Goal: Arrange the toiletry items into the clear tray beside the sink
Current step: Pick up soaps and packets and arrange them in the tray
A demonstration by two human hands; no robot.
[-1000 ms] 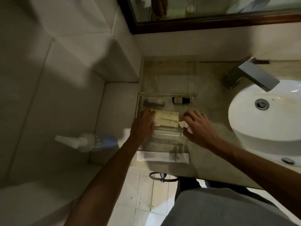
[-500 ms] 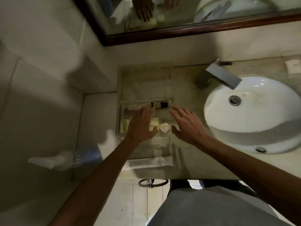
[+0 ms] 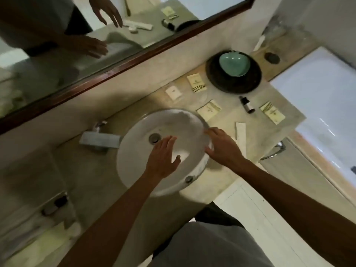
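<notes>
Left hand point(image 3: 163, 157): fingers straight, holding nothing, over the round white ceramic sink point(image 3: 134, 151). Right hand point(image 3: 221, 147): fingers spread, holding nothing, at the sink's right rim.

Beige stone worktop point(image 3: 240, 116), right of sink: long white paper sachet point(image 3: 240, 131) nearest the right hand; three cream square packets point(image 3: 209, 111) point(image 3: 196, 82) point(image 3: 272, 112); one white square packet point(image 3: 173, 93); small dark dropper bottle point(image 3: 247, 104), lying flat.

Clear plastic tray point(image 3: 55, 203): blurred, at the worktop's left edge.

Step, judged: reaching for remaining items. Next: pinch the sachet, carry it across the sink.
</notes>
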